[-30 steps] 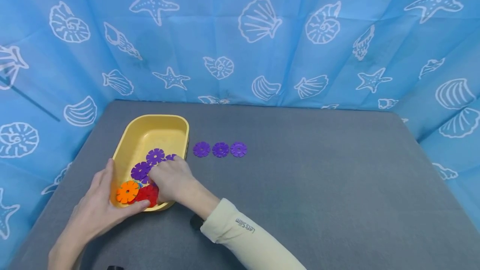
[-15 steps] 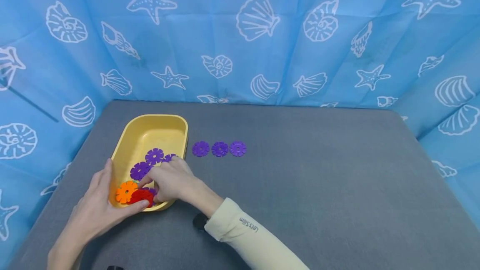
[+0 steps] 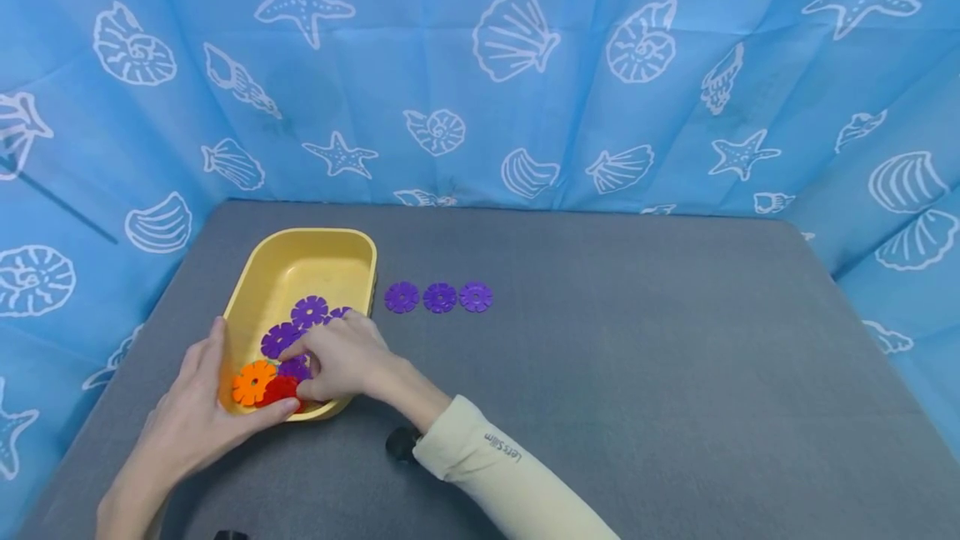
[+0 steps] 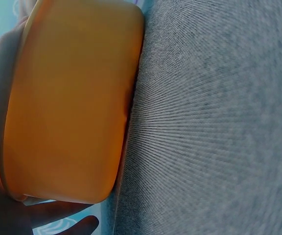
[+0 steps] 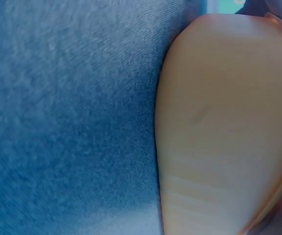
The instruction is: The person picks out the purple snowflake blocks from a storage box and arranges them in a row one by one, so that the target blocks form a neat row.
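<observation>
A yellow plastic basin [image 3: 315, 244] stands at the table's left, holding flower-shaped notched discs. My left hand [image 3: 191, 407] grips its near left corner, thumb along the near rim and fingers against the left wall. My right hand [image 3: 341, 361] reaches inside over the near right wall. Its index finger and thumb are apart, with a purple notched disc [image 3: 294, 368] showing between them; its other fingers are hidden. Red discs [image 3: 279, 390] lie by the thumb, and an orange disc [image 3: 254, 382] is left of them. More purple discs [image 3: 309, 312] lie farther back in the basin.
Three purple discs [image 3: 439, 297] lie in a row on the grey tabletop [image 3: 637, 357], just right of the basin. A blue curtain [image 3: 525, 90] with white sea shapes hangs behind and at both sides. The wrist views mostly show the basin's outer wall [image 4: 72, 107].
My right index finger and thumb have shifted among the discs, and the purple disc between them shows more. The red discs have slid slightly left. My left hand keeps its grip on the basin.
</observation>
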Tool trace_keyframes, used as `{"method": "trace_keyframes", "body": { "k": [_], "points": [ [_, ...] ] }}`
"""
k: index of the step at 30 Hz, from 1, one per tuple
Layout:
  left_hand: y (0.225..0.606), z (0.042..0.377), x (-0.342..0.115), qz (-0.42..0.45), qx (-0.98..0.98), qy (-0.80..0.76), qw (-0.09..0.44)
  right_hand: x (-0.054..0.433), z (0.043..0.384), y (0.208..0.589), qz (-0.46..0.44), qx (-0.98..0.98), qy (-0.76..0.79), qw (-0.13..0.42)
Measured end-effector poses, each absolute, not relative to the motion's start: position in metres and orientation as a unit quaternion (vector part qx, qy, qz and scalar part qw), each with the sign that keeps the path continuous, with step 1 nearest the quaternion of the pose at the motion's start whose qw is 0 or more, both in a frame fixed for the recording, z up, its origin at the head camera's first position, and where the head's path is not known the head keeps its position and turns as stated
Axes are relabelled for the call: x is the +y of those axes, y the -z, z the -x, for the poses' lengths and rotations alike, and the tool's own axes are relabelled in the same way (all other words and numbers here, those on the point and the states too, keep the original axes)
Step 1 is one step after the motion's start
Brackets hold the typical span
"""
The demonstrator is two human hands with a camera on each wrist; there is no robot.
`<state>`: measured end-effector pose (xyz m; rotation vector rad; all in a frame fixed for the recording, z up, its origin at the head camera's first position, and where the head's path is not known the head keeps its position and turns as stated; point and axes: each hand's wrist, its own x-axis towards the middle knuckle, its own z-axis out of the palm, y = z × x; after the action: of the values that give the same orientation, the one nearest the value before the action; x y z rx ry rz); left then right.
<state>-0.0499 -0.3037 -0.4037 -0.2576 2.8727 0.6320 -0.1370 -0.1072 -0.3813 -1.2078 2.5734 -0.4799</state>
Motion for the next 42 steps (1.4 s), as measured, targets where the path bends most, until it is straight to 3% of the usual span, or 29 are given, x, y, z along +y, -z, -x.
{"method": "trace_keyframes", "body": {
  "k": [11,30,42],
  "points": [
    [0.403,0.05,-0.302,0.083,0.969,-0.216,0.09,-0.097,0.146,0.376,0.38,0.83,0.354,0.201],
    [0.403,0.05,-0.302,0.084,0.968,-0.219,0.088,-0.082,0.157,0.378,0.306,0.752,0.557,0.173],
    [0.403,0.051,-0.302,0.094,0.967,-0.215,0.097,-0.049,0.16,0.383,0.247,0.676,0.663,0.208]
  ]
}}
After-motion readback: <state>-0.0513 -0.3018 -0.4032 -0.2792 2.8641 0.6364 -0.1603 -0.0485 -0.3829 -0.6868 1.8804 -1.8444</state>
